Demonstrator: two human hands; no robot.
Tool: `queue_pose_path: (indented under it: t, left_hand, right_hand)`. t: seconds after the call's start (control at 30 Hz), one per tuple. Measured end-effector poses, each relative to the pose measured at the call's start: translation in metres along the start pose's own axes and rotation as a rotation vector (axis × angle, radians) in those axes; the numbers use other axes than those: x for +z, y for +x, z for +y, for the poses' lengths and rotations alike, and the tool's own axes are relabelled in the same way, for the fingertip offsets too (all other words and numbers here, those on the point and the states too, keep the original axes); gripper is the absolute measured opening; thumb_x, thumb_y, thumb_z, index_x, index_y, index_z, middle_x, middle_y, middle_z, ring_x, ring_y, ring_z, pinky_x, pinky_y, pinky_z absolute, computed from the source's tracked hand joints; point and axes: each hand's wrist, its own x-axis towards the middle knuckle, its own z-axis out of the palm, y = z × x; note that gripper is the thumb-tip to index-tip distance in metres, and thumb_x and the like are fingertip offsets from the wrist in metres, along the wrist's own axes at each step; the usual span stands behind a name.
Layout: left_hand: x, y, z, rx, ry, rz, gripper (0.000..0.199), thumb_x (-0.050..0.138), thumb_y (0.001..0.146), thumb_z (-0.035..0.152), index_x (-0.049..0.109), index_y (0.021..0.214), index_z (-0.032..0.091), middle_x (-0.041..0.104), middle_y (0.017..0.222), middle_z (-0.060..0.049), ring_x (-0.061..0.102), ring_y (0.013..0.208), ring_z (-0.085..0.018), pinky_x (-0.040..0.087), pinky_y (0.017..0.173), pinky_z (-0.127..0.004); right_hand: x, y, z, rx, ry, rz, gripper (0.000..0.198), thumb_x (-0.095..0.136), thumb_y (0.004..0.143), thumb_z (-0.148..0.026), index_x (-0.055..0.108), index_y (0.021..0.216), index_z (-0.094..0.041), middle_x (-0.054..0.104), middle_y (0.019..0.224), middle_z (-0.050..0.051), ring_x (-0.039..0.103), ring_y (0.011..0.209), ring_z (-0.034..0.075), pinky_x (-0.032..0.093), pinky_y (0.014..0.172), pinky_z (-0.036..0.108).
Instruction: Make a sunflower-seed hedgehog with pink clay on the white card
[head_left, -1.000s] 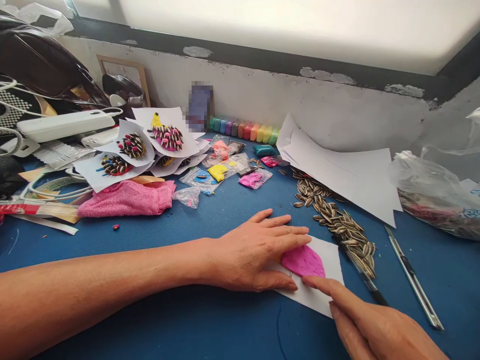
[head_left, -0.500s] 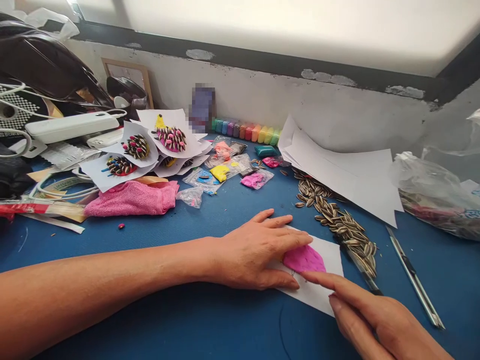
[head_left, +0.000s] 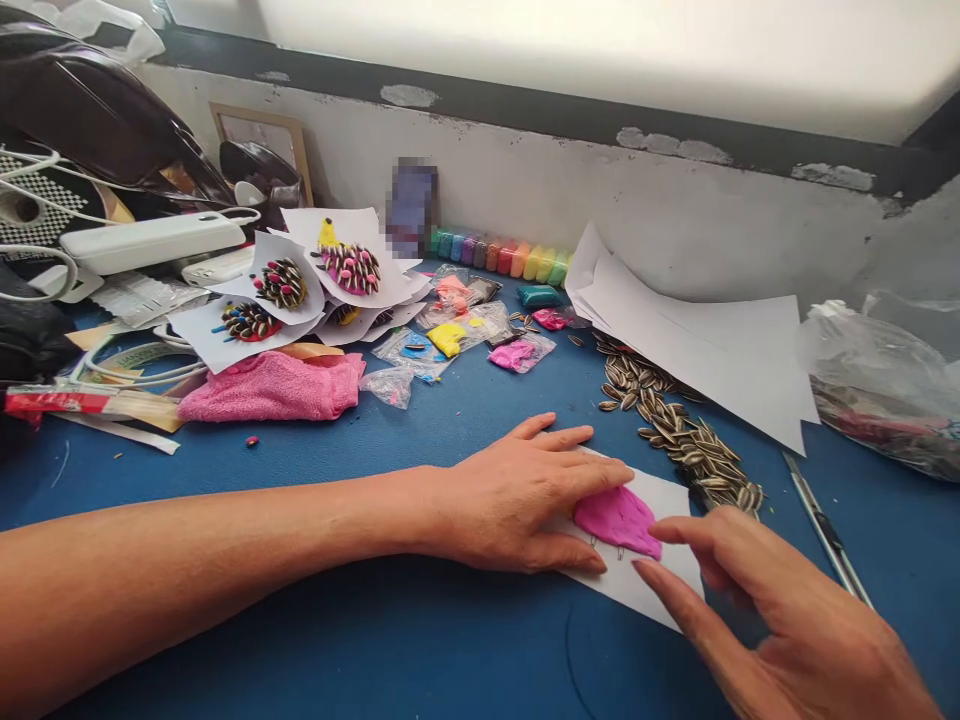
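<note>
A flattened patch of magenta modelling clay (head_left: 616, 518) lies on a small white paper (head_left: 667, 585), with short drawn pencil marks below its lower edge. My left hand (head_left: 525, 495) rests flat on the paper's left side, fingers spread, its index finger along the clay's upper edge. At the clay's right edge is my right hand (head_left: 772, 600). Its thumb and index finger are apart, the index tip at the clay and the thumb over the paper, with nothing between them. The other right fingers are curled and partly hidden.
Striped sunflower seeds (head_left: 694, 440) spread beyond the paper. A utility knife (head_left: 825, 530) lies at right, near a clear plastic bag (head_left: 885, 390). White sheets (head_left: 697, 340) lean at the back. Seed-covered clay figures (head_left: 349, 268), a pink cloth (head_left: 274, 388) and bagged clay (head_left: 517, 353) sit farther left.
My right index finger has moved from the clay's lower edge to its right edge, and the thumb has spread away from it. My left hand stays in place on the paper.
</note>
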Motion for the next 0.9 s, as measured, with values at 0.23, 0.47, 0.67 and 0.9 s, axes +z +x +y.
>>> queue_pose_path:
  t: [0.23,0.47,0.67,0.9]
  left_hand:
    - [0.003,-0.001,0.000,0.000,0.011,0.048,0.071,0.067,0.091,0.046,0.038,0.150,0.018,0.046,0.154,-0.010,0.016,0.153,-0.034,0.012,0.123,-0.057]
    - [0.003,-0.002,-0.001,0.010,-0.001,0.056,0.068,0.065,0.093,0.046,0.038,0.149,0.017,0.048,0.152,-0.009,0.018,0.153,-0.031,0.011,0.124,-0.053]
    - [0.000,-0.001,-0.002,0.015,-0.026,0.030,0.073,0.068,0.090,0.047,0.038,0.149,0.018,0.048,0.153,-0.010,0.022,0.152,-0.033,0.009,0.124,-0.056]
    - [0.000,-0.001,-0.001,-0.010,-0.038,0.044,0.078,0.069,0.089,0.050,0.035,0.152,0.020,0.040,0.158,-0.013,0.020,0.153,-0.031,0.010,0.124,-0.054]
  right_hand:
    - [0.015,0.013,-0.007,-0.089,-0.072,0.087,0.013,0.054,0.098,-0.034,0.059,0.093,-0.023,0.060,0.083,0.003,0.060,0.078,0.017,0.048,0.069,0.028]
    - [0.023,0.013,0.002,-0.050,-0.160,0.100,0.029,0.052,0.097,-0.048,0.059,0.097,-0.020,0.059,0.089,0.005,0.056,0.081,0.019,0.043,0.072,0.033]
    - [0.026,0.012,0.007,0.016,-0.134,0.082,0.035,0.052,0.095,-0.056,0.059,0.091,-0.021,0.061,0.083,0.003,0.058,0.076,0.019,0.044,0.070,0.033]
    - [0.013,0.012,0.005,0.011,-0.080,0.089,0.020,0.050,0.099,-0.040,0.060,0.100,-0.023,0.064,0.090,0.004,0.064,0.082,0.018,0.050,0.072,0.032]
